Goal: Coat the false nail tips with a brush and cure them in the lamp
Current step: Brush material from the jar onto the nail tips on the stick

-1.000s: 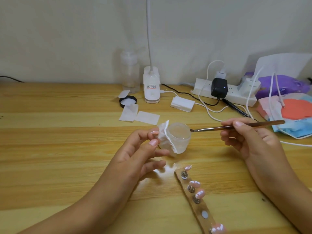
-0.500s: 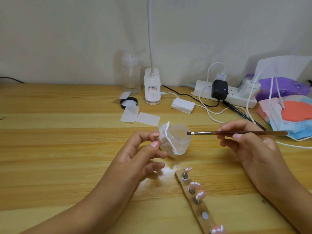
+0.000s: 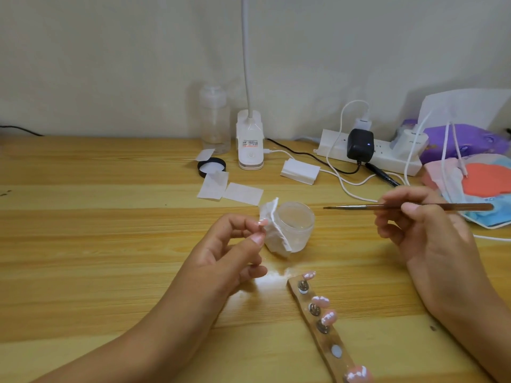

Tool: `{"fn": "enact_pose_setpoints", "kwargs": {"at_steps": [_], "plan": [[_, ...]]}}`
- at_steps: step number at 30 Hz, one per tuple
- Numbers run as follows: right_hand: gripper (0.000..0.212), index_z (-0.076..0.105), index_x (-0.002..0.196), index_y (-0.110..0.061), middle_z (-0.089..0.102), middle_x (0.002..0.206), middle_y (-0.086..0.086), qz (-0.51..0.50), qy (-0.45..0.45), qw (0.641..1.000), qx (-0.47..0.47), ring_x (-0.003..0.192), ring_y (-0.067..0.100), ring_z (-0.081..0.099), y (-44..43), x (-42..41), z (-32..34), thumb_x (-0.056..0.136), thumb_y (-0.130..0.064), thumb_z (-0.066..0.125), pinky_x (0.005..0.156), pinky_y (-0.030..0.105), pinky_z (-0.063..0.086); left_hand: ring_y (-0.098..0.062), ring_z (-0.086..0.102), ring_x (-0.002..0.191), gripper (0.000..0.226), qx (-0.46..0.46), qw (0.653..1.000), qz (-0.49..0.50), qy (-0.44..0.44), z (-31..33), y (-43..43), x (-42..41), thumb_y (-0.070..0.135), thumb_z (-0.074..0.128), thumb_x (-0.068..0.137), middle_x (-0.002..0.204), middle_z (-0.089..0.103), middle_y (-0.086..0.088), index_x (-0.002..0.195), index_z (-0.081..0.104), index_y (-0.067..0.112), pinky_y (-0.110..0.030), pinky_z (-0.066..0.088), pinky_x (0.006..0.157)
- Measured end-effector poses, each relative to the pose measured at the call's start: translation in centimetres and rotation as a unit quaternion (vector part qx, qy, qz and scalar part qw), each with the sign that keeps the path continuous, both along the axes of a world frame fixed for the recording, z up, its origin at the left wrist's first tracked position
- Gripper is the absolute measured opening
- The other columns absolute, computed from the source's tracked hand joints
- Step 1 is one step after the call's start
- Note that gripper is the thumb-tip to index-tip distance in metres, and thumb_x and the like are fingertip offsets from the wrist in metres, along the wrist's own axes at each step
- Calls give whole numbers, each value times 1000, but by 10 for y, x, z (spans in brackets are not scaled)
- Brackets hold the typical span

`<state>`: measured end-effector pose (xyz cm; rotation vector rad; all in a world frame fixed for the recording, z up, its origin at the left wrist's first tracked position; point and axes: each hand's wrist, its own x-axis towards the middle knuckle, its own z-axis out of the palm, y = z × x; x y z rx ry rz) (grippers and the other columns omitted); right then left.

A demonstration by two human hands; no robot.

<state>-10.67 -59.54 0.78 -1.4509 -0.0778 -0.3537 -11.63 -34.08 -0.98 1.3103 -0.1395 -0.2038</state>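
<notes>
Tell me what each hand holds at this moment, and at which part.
The right hand pinches the brush at mid-handle, bristles free. The left hand pinches the white wipe by its near edge.

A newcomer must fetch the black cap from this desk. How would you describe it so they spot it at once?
Find the white lamp base by the wall at the back of the wooden table. Just left of it, before the clear bottle, lies the black cap. It alone is round and dark-rimmed; the wipes beside it are flat white squares.
</notes>
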Motion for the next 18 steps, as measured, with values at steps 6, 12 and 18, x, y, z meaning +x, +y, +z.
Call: {"fn": "enact_pose_setpoints", "kwargs": {"at_steps": [6, 12, 18], "plan": [[22, 73, 79, -23, 65, 69, -2, 92, -31, 994, 52, 65, 9, 61, 15, -7, 16, 86, -28, 53, 60, 18, 51, -1, 55, 61, 7, 27, 998, -48, -35, 9, -4, -6, 20, 70, 73, 69, 61, 11, 74, 70, 27, -11, 46, 56], [20, 73, 73, -18, 63, 66, 5, 105, 12, 991, 82, 61, 13, 60, 33, -21, 0, 82, -19, 56, 58, 20, 51, -2, 56, 61, 12, 34, 996, -65, -49, 12, -6, -8, 16, 67, 74, 70, 62, 10, 73, 71, 28, -13, 47, 58], [27, 72, 71, -19, 60, 66, 4, 111, 12, 991, 70, 61, 13, 58, 33, -23, 1, 80, -12, 48, 58, 20, 50, -3, 58, 67, 7, 40, 993, -87, -65, 12, -5, -9, 23, 74, 74, 75, 65, 13, 78, 71, 27, -12, 48, 64]]}}
